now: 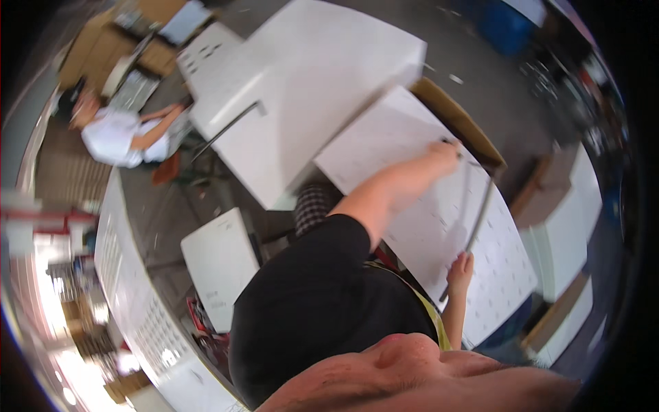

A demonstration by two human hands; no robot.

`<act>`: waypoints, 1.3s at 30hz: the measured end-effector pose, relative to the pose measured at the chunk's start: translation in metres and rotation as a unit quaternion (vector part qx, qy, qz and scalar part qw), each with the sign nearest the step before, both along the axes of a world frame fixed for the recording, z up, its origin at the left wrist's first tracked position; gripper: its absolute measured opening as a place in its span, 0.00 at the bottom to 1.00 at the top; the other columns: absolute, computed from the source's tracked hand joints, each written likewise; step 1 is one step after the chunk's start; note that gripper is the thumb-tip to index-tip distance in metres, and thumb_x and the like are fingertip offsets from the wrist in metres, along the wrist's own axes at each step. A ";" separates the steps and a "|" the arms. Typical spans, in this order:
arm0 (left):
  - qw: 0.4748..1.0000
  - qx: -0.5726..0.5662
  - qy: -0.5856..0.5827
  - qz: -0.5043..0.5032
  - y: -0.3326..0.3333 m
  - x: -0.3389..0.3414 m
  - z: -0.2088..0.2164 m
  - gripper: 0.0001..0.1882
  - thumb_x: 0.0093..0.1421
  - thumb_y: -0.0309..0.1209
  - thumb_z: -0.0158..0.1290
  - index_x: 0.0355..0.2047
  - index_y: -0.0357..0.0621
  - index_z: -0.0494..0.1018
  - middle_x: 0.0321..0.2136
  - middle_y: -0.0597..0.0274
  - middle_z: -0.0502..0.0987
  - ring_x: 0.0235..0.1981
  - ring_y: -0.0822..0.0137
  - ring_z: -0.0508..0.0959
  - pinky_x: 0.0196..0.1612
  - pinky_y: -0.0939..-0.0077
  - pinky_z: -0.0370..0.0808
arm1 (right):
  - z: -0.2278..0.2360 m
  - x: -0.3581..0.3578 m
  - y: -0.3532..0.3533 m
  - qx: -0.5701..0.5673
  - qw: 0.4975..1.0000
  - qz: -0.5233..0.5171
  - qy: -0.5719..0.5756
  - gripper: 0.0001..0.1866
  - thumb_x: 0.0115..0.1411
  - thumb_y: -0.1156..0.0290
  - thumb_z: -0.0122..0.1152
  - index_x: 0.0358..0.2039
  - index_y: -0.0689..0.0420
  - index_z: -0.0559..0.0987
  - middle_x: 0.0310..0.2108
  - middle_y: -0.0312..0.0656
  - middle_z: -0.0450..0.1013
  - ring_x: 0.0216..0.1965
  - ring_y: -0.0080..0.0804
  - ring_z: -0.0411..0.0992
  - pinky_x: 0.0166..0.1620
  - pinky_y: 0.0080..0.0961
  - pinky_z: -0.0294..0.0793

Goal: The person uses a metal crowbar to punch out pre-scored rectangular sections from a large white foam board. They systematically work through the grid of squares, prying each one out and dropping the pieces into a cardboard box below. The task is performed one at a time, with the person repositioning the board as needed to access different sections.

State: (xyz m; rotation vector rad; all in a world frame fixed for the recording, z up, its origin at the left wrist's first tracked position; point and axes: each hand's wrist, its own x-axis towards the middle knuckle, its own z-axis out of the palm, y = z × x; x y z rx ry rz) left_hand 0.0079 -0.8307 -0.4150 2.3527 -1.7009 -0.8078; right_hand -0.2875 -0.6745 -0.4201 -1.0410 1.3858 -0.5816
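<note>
My left hand (pixel 445 158), at the end of a black-sleeved arm, reaches over the far edge of a white board (pixel 405 130) dotted with rows of small marks. Its fingers are closed, with a small dark piece (pixel 446 141) showing at them; blur hides what it is. My right hand (pixel 460 272), nearer to me, is wrapped round the lower part of a thin grey rod (pixel 482 214). That rod slants up across the board, and its far end has a short bent or crosswise piece near the board's far edge.
Left of the board stands a large white table (pixel 329 62) with a dark L-shaped rod (pixel 230 127) on it. A seated person in a white shirt (pixel 120 137) is beyond. A cardboard edge (pixel 460 120) borders the board. A white stool-like top (pixel 220 268) lies at left.
</note>
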 end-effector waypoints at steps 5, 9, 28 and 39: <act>0.968 0.071 -0.044 -0.235 -0.002 0.027 0.009 0.21 0.57 0.38 0.44 0.49 0.49 0.73 0.44 0.57 0.77 0.46 0.55 0.76 0.44 0.56 0.72 | -0.008 0.011 0.005 0.013 1.000 0.006 -0.016 0.11 0.67 0.59 0.41 0.31 0.51 0.64 0.14 0.27 0.55 0.10 0.14 0.50 0.11 0.14 0.50; 0.967 0.105 -0.093 -0.211 -0.003 0.021 0.012 0.19 0.54 0.36 0.46 0.44 0.50 0.77 0.44 0.58 0.77 0.45 0.58 0.76 0.43 0.59 0.73 | 0.004 0.014 0.009 0.006 1.000 0.021 0.006 0.13 0.67 0.57 0.41 0.31 0.51 0.64 0.14 0.28 0.55 0.10 0.14 0.50 0.11 0.14 0.50; 0.915 0.055 -0.195 -0.349 -0.003 0.042 0.005 0.16 0.61 0.39 0.41 0.46 0.61 0.74 0.44 0.61 0.77 0.53 0.55 0.70 0.54 0.48 0.64 | 0.006 -0.013 0.037 -0.034 0.992 0.071 0.103 0.07 0.65 0.68 0.46 0.32 0.57 0.66 0.16 0.32 0.60 0.16 0.20 0.57 0.19 0.22 0.57; 0.938 -0.153 -0.113 -0.290 0.021 0.063 -0.027 0.24 0.60 0.32 0.43 0.57 0.64 0.63 0.36 0.62 0.76 0.47 0.60 0.68 0.48 0.61 0.58 | 0.020 0.012 0.050 -0.147 0.953 0.179 0.196 0.12 0.66 0.63 0.45 0.34 0.61 0.64 0.18 0.52 0.66 0.19 0.47 0.66 0.24 0.37 0.63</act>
